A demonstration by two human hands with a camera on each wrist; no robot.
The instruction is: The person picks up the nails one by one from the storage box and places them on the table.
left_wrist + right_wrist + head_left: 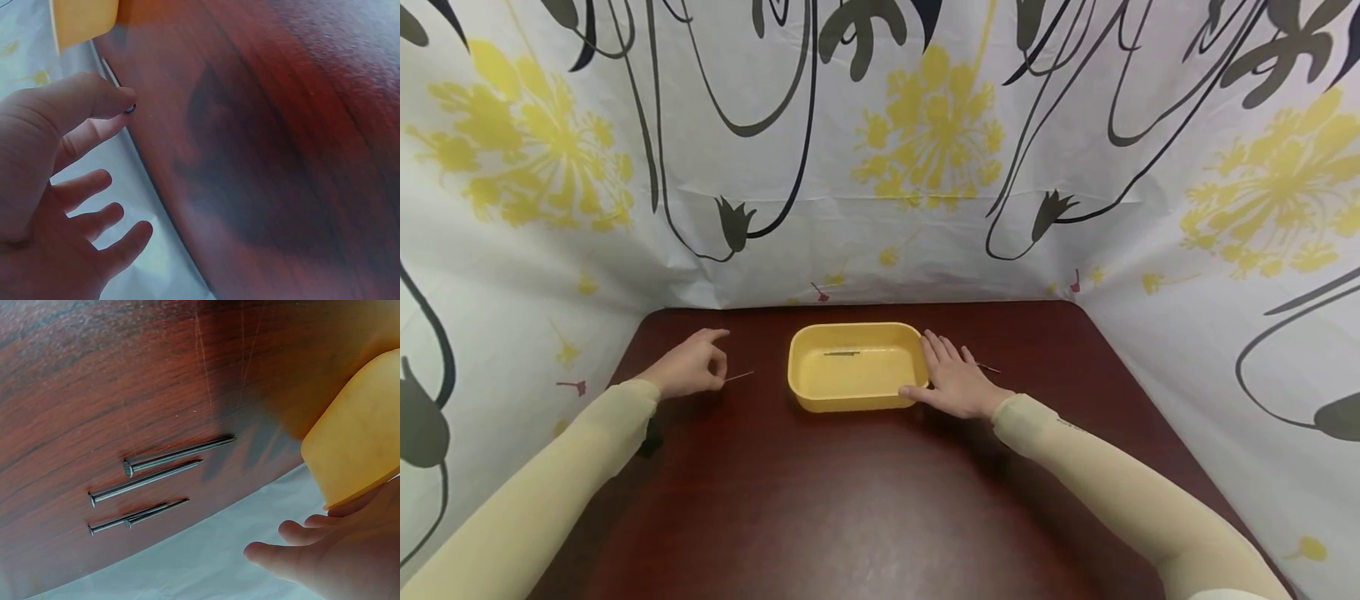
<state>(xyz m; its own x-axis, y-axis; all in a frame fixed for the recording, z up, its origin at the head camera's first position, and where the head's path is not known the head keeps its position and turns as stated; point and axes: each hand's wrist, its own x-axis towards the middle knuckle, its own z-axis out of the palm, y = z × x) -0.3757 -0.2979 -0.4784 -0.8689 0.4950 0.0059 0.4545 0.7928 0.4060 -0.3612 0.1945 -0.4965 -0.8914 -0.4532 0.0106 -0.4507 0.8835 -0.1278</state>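
Note:
My left hand is held over the left side of the table, pinching a thin nail between thumb and index finger. In the left wrist view the nail's head shows at the fingertips, its shank pointing toward the tray, and the other fingers are spread. My right hand lies with straight fingers against the right end of the yellow tray. Inside the tray, dark nails lie together near the back. In the right wrist view, several nails of different sizes lie on the table beside this hand.
The dark red wooden table ends at a patterned white cloth that hangs behind it and along both sides. One nail on the table shows just past the right hand in the head view.

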